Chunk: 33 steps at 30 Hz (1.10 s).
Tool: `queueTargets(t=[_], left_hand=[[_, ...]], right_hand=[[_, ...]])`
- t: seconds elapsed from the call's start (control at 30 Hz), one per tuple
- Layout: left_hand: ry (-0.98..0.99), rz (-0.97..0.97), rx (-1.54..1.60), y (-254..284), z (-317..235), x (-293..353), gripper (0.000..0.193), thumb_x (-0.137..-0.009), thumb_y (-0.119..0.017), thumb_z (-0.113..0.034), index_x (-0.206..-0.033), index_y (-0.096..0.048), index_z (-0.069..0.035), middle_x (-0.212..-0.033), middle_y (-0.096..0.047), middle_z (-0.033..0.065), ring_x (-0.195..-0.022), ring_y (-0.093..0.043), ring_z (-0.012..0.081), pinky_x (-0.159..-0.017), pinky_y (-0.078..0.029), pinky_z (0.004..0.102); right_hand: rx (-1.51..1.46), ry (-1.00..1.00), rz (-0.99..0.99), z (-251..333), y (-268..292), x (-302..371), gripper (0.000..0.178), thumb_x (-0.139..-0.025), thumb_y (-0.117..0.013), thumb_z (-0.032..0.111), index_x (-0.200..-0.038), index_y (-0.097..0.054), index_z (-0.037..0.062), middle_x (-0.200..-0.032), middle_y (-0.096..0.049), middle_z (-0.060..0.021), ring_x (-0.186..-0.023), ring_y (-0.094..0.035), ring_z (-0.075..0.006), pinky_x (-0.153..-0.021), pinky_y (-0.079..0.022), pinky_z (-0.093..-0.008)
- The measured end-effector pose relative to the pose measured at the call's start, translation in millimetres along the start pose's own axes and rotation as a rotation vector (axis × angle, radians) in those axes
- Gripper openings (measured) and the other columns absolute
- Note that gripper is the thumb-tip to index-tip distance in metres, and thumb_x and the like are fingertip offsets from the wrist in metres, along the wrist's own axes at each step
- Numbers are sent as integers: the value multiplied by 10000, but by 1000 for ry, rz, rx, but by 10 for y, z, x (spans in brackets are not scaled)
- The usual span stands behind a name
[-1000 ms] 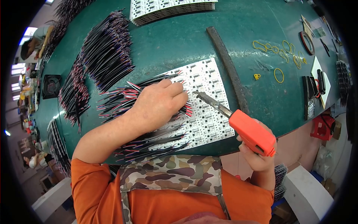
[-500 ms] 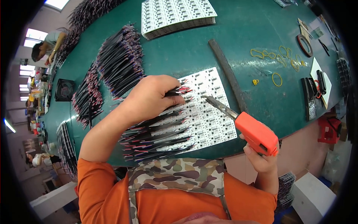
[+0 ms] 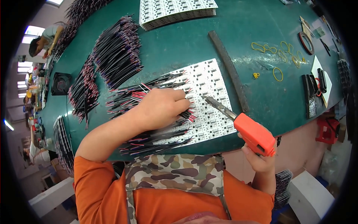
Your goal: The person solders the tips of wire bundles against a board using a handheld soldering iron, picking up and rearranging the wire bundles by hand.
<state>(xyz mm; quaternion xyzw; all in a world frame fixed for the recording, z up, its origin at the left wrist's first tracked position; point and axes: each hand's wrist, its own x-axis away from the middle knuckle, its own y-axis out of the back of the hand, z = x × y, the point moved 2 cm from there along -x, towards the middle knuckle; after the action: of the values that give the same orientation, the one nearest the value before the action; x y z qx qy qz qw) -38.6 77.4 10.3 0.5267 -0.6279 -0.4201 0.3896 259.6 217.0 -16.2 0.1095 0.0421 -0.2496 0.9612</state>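
Observation:
My left hand (image 3: pixel 162 106) is closed over a bundle of thin black wires (image 3: pixel 189 114) with red and white bared ends. Their tips poke out beside my fingers, above a white circuit board panel (image 3: pixel 203 78). More wires (image 3: pixel 156 82) lie across the panel's left part, in rows on both sides of the hand. In my right hand (image 3: pixel 259 158) is a red soldering gun (image 3: pixel 254 134), gripped by its handle. Its metal tip points left over the panel, a short way from my left fingers; whether it touches the board I cannot tell.
Large piles of wires (image 3: pixel 117 52) lie at the far left, near a black fan (image 3: pixel 61 84). A stack of panels (image 3: pixel 179 11) stands at the back. Right of my panel are a dark bar (image 3: pixel 229 71), yellow rubber bands (image 3: pixel 278 74) and a tape roll (image 3: pixel 305 44). Another person (image 3: pixel 48 39) works far left.
My left hand has moved nearer to me, down the panel, uncovering wires on the upper rows. The soldering gun has stayed almost in place.

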Motion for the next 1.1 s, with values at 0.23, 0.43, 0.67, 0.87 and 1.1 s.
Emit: queueTargets(t=[0.23, 0.43, 0.67, 0.87, 1.1], left_hand=[[-9, -47, -99, -61, -15, -21, 155, -788, -598, -151, -927, -627, -88, -858, -581, 56, -805, -623, 252, -630, -540, 383], [-38, -111, -135, -106, -19, -6, 280, -725, -656, -129, -1003, -651, -90, -817, -540, 34, -723, -580, 229, -575, -499, 364], [-29, -58, -113, -66, -31, -24, 115, -790, -594, -153, -883, -603, -86, -860, -572, 46, -787, -608, 232, -609, -536, 357], [-19, -49, -103, -67, -28, -38, 98, -791, -595, -153, -861, -599, -85, -868, -575, 46, -799, -608, 233, -614, -539, 365], [-10, -37, -107, -60, -32, -36, 91, -791, -596, -148, -859, -598, -88, -873, -576, 44, -804, -608, 230, -615, -541, 359]], right_hand=[[-54, 4, -59, -18, -75, -24, 548, -776, -724, -14, -1275, -517, -102, -1172, -654, -225, -1015, -684, -290, -885, -534, -363], [114, 26, 44, -4, -50, -85, 520, -770, -735, -1, -1244, -539, -90, -1213, -633, -242, -1043, -682, -340, -896, -541, -390], [82, -27, -7, 17, -80, -106, 536, -734, -752, 7, -1223, -555, -90, -1177, -651, -250, -1006, -692, -360, -874, -547, -392], [123, 45, 8, 61, -81, -172, 549, -714, -740, -17, -1226, -558, -96, -1114, -678, -234, -900, -706, -331, -788, -555, -370], [223, 175, 98, 118, -36, -255, 606, -752, -699, -29, -1319, -491, -87, -999, -689, -169, -819, -682, -199, -760, -546, -330]])
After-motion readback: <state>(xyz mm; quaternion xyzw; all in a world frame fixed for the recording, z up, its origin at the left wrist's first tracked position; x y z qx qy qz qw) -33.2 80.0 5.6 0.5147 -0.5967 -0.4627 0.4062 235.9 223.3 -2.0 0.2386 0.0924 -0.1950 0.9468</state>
